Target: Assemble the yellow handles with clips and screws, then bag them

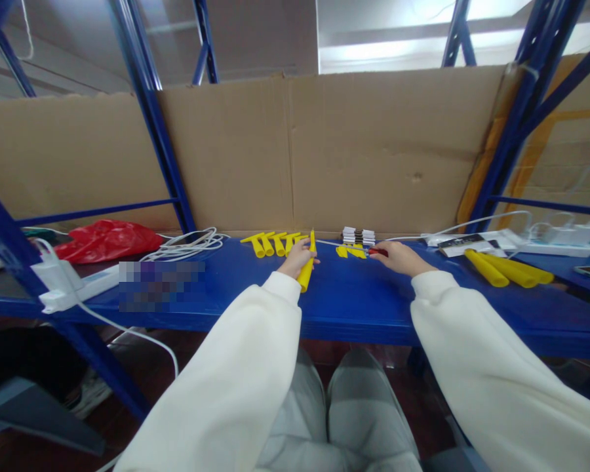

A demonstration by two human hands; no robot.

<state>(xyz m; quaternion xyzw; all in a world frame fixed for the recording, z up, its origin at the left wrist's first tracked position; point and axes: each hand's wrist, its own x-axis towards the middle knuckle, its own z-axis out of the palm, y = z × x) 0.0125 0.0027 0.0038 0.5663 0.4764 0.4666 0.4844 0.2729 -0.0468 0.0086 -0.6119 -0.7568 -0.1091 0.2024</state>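
Observation:
My left hand [295, 259] is closed around a long yellow tapered tube [305, 275], its wide end toward me and its narrow tip pointing away. My right hand [398, 257] pinches a small red-handled tool [376, 252]; a thin shaft seems to point left from it, too small to name the kind. Just left of that tool lie small flat yellow pieces [356, 252]. Behind them sits a stack of small white and black pieces [358, 236]. To the left of my left hand, several yellow T-shaped parts [259, 245] stand in a row.
More yellow tubes [488, 270] lie on the right of the blue table [364, 308]. Left are a red plastic bag [109, 241], coiled white cable [189, 244] and a power strip [96, 283]. A cardboard wall [373, 151] and blue posts [164, 144] bound the back.

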